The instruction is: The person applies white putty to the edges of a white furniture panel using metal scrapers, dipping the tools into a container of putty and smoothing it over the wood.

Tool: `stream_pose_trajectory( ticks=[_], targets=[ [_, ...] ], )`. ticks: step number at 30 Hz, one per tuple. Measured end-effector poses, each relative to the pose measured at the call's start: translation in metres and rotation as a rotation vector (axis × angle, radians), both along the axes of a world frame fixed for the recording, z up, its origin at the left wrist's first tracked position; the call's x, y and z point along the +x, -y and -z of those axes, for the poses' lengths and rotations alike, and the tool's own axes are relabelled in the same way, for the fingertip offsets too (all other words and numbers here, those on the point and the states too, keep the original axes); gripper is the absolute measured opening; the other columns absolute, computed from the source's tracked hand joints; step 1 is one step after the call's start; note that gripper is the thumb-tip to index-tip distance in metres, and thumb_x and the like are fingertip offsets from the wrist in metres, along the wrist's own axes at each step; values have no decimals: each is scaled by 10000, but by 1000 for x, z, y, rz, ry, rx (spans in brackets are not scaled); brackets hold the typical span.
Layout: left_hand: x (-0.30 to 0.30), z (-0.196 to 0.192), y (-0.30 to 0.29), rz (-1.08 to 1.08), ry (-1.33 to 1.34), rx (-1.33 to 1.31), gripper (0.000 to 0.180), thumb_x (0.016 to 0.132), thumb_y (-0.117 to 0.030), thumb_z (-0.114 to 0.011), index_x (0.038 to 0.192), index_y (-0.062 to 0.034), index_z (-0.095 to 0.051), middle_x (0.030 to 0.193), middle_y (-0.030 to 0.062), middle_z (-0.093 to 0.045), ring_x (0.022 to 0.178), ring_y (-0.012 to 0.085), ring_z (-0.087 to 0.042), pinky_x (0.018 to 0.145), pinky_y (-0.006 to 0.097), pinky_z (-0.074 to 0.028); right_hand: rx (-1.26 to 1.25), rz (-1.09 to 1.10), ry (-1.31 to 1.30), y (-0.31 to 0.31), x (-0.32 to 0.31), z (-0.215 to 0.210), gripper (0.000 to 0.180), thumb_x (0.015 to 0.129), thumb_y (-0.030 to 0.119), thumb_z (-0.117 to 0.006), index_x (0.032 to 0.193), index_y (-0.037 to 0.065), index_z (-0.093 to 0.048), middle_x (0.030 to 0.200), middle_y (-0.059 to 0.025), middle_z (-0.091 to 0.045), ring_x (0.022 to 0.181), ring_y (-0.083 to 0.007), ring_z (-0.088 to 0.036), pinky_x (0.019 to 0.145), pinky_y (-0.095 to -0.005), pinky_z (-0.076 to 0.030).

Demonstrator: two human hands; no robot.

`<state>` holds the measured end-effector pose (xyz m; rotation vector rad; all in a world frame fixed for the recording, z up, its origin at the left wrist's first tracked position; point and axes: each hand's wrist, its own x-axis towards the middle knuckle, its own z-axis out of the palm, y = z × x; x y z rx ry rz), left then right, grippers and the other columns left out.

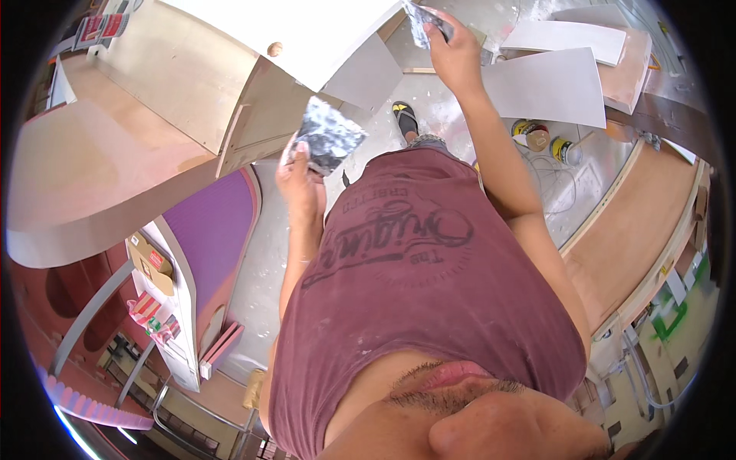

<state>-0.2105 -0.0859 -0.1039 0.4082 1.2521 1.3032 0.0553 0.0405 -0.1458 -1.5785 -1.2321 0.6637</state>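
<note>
My left hand is closed on the lower left edge of a thin square plate, its face smeared white and dark grey. The thumb lies on top of that plate, which I hold tilted beside the near corner of a large white panel. Further off to the right, my right hand grips a flat scraper, also streaked with whitish paste. The scraper's blade is at the right edge of the white panel; whether it touches cannot be made out.
Bare wooden cabinet work stands on the left, above a purple curved panel. White boards lie at the far right. Tins and a loose cable are on the floor near a long wooden piece.
</note>
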Motion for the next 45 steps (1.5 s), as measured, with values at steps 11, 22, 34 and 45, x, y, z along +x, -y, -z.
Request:
stream_pose_trajectory(
  ticks=[11, 22, 34, 45],
  targets=[
    [-26, -5, 3, -50, 66, -32, 236, 981, -68, -444, 1170, 58, -509, 1135, 129, -612, 1022, 192, -617, 877, 322, -519, 187, 11, 596, 3, -43, 27, 332, 796, 54, -591, 1106, 135, -677, 1073, -25, -639, 912, -288, -559, 808, -401, -462],
    [-32, -1, -1, -63, 58, -62, 285, 985, -75, -416, 1210, 82, -492, 1155, 138, -607, 1040, 190, -612, 895, 304, -509, 172, 72, 620, -17, -23, 1, 318, 860, -24, -512, 1160, 18, -608, 1009, -156, -640, 906, -338, -606, 824, -407, -488],
    [-30, -5, -6, -101, 112, -68, 240, 971, -101, -498, 1149, 60, -523, 1082, 105, -631, 983, 167, -629, 845, 284, -516, 265, 78, 535, -8, -9, 12, 344, 806, 26, -563, 1140, 77, -626, 1046, -104, -629, 874, -324, -551, 819, -406, -465],
    [-43, 4, -1, -70, 128, -68, 282, 987, -104, -448, 1213, 62, -478, 1179, 128, -598, 1074, 182, -600, 929, 316, -496, 221, 93, 507, -34, 5, 8, 285, 849, 38, -524, 1118, 31, -619, 1030, -166, -618, 967, -373, -559, 831, -444, -464]
  ],
)
